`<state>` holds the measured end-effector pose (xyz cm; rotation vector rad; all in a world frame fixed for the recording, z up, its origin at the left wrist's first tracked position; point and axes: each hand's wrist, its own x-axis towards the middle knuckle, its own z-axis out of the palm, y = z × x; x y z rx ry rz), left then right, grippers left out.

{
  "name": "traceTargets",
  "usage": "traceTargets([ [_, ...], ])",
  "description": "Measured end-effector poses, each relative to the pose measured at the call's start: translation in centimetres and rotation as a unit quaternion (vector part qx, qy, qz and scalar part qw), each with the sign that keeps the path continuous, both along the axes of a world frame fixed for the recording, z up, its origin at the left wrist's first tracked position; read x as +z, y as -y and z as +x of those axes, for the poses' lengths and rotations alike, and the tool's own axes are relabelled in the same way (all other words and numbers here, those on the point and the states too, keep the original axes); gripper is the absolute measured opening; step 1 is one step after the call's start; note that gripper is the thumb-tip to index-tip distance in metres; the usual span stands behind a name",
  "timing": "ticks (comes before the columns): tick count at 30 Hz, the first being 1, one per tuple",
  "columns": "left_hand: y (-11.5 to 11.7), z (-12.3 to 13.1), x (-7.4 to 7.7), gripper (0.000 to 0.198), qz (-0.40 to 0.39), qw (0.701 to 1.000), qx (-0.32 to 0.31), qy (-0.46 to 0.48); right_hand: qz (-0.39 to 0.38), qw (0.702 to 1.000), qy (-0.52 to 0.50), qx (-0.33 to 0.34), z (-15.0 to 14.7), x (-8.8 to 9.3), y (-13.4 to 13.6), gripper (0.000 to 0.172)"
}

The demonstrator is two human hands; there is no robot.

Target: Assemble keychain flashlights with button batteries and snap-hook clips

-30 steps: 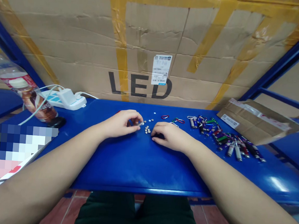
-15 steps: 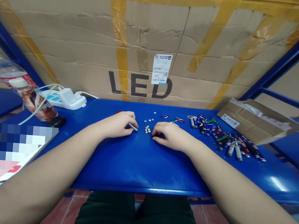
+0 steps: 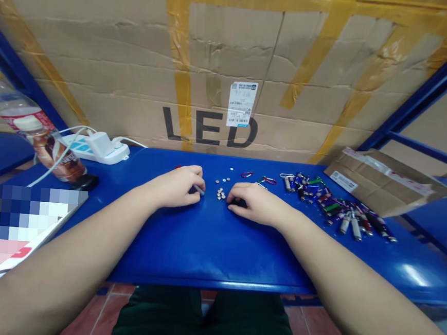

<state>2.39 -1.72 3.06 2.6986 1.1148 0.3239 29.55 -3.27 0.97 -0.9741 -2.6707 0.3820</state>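
Blue tabletop (image 3: 221, 245), silvery discs (image 3: 221, 194) clustered

At nine o'clock from them, our left hand (image 3: 181, 187) pinches a slim grey piece (image 3: 199, 190) between thumb and fingers; at three, our right hand (image 3: 253, 203) curls its fingers, and we cannot tell whether they grip anything. Metallic cylinders (image 3: 332, 207) lie piled farther out at three.

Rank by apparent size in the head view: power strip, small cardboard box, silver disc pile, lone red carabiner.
1. Small cardboard box
2. Power strip
3. Silver disc pile and lone red carabiner: too alike to rank
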Motion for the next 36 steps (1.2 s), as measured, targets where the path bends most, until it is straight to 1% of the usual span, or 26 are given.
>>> traceTargets([
  [6, 0.36, 0.51, 0.11, 0.021, 0.010, 0.998, 0.016, -0.065, -0.002, 1.000, 0.004, -0.007, -0.07, 0.06, 0.05, 0.008],
  [10, 0.38, 0.32, 0.37, 0.020, 0.032, 0.999, 0.017, -0.041, -0.007, 1.000, 0.004, -0.007, -0.12, 0.23, 0.17, 0.009],
  [16, -0.19, -0.15, 0.38, 0.026, 0.072, 0.997, -0.025, -0.021, -0.008, 1.000, 0.005, -0.007, -0.09, 0.33, 0.22, 0.009],
  [21, 0.03, -0.01, 0.36, 0.028, 0.049, 0.998, -0.025, 0.007, -0.018, 1.000, 0.006, -0.013, -0.05, 0.30, 0.25, 0.010],
  [26, 0.60, 0.45, 0.61, 0.034, 0.059, 0.996, -0.035, 0.052, -0.027, 1.000, 0.007, -0.013, -0.05, 0.37, 0.26, 0.011],
  [29, 0.47, 0.64, 0.30, 0.037, 0.039, 0.998, -0.038, 0.035, -0.027, 0.999, 0.009, -0.014, -0.05, 0.39, 0.23, 0.012],
  [32, 0.15, 0.67, -0.14, 0.033, 0.011, 0.999, -0.049, 0.002, -0.025, 1.000, 0.009, -0.013, -0.06, 0.41, 0.21, 0.012],
  [36, 0.20, 0.61, -0.07, 0.031, 0.020, 0.999, -0.039, 0.023, -0.025, 1.000, 0.008, -0.012, -0.03, 0.44, 0.24, 0.012],
])
